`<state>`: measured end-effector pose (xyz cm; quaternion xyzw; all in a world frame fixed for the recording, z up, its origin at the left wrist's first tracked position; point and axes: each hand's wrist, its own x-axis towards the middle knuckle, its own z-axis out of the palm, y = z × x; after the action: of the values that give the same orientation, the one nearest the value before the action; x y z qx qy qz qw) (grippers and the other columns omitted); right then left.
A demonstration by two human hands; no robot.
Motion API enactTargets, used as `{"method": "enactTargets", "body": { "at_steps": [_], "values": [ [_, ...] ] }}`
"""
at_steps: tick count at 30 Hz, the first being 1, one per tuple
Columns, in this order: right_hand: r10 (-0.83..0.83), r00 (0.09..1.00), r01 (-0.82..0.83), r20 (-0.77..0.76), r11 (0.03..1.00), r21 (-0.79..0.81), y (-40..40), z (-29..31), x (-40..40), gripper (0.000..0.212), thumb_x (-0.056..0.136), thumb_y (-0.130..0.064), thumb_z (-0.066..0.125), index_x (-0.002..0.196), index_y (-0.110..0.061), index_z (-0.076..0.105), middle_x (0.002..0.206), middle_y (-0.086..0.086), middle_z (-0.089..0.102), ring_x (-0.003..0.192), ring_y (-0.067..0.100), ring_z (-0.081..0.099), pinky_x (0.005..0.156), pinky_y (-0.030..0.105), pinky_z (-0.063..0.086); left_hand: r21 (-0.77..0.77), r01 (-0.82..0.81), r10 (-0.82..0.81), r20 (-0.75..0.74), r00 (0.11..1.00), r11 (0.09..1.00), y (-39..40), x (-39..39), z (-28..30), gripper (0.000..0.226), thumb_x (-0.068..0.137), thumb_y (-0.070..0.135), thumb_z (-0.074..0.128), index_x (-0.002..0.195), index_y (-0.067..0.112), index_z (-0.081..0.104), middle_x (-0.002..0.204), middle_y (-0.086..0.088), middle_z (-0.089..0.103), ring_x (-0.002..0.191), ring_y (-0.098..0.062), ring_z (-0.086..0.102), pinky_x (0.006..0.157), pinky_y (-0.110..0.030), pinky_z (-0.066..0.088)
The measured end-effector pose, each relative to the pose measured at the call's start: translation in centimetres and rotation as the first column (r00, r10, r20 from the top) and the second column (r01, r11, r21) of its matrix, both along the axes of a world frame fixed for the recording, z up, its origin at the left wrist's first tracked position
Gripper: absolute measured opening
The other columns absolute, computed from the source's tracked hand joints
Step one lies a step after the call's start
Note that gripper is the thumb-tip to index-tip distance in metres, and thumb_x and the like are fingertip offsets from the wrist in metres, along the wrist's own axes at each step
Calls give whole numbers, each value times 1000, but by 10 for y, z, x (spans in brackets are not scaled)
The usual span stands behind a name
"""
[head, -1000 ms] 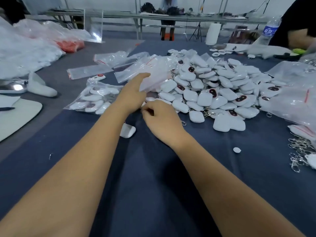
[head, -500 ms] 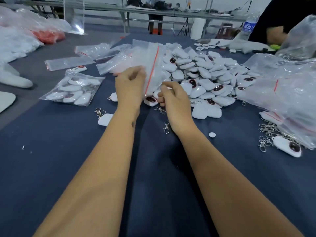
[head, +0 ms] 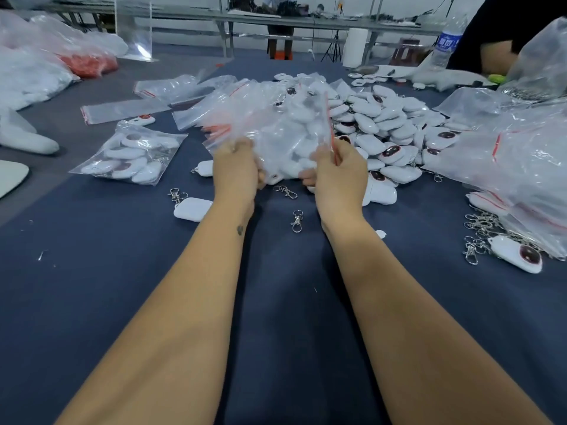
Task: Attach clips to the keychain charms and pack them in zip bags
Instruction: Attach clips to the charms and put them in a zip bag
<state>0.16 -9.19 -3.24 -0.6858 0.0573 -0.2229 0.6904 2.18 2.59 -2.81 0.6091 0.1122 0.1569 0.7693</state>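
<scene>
- Head view: left hand and right hand each pinch the zip bag, raised before the charm pile.
- Loose clip lies on the bench, nearer than the pile.

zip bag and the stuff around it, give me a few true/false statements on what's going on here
1. Both hands hold the clear zip bag. True: the left hand grips one side and the right hand the other.
2. The filled bag of charms lies to the right of the hands. False: it lies to their left on the blue cloth.
3. A loose metal clip lies on the cloth between the forearms. True.
4. The charm pile is packed in a cardboard box. False: the charms lie heaped loose on the cloth.
5. A water bottle stands at the far right. True.
</scene>
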Motion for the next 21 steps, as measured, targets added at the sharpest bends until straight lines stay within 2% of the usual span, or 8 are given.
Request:
{"method": "enactTargets", "body": {
  "at_steps": [4,9,11,13,15,16,18,21],
  "values": [
    [-43,999,45,-31,996,78,-8,1,0,18,101,-11,44,96,-17,59,76,1,62,47,6,60,48,22,49,-56,-322,321,-24,947,945,23,9,0,19,94,14,43,77,21,42,73,2,48,64,-19,43,60,-27,36],
    [12,996,-13,-83,1000,-10,-6,1,-4,17,97,-7,46,101,-10,62,80,4,63,48,4,61,52,21,53,281,-237,227,67,972,930,21,3,-1,16,85,21,49,70,17,50,67,11,38,58,-9,33,63,-28,31],
    [50,996,-54,-79,997,-56,-3,0,-5,17,95,-9,50,107,-12,62,92,5,64,57,5,64,57,20,54,157,-112,97,99,990,981,15,-2,4,11,80,18,44,73,16,53,67,10,50,57,-9,44,60,-25,37],
    [103,990,-110,-92,991,-70,1,0,-6,28,94,-17,57,122,-17,58,110,2,63,84,12,69,77,29,58,-32,90,-86,112,990,995,10,-4,8,24,83,13,39,94,5,59,84,0,72,71,-16,69,60,-25,51],
    [157,979,-167,-133,983,-71,3,0,-5,42,94,-25,60,134,-18,51,119,1,61,100,15,66,92,39,55,-128,233,-219,117,969,964,6,-7,11,30,88,12,34,105,0,55,89,-8,77,79,-25,75,61,-28,56],
    [190,971,-198,-145,979,-40,3,0,-5,44,94,-24,59,137,-15,50,114,2,63,93,14,67,91,39,55,-160,253,-237,113,965,954,4,-8,11,28,90,13,33,103,2,55,87,-10,77,78,-25,75,60,-28,56],
    [282,949,-268,-141,957,112,4,1,-5,40,96,-15,55,134,-7,51,96,8,65,69,15,64,73,35,58,-254,226,-207,100,973,940,2,-8,11,20,91,12,34,92,7,53,82,-11,76,71,-24,74,55,-25,55],
    [415,907,-373,-73,870,322,1,5,-7,15,94,-3,52,106,-4,61,76,10,62,58,16,57,56,26,52,-321,140,-120,84,989,937,4,-7,11,15,91,12,35,85,10,49,76,-9,75,58,-18,69,49,-21,50]
  ]
}}
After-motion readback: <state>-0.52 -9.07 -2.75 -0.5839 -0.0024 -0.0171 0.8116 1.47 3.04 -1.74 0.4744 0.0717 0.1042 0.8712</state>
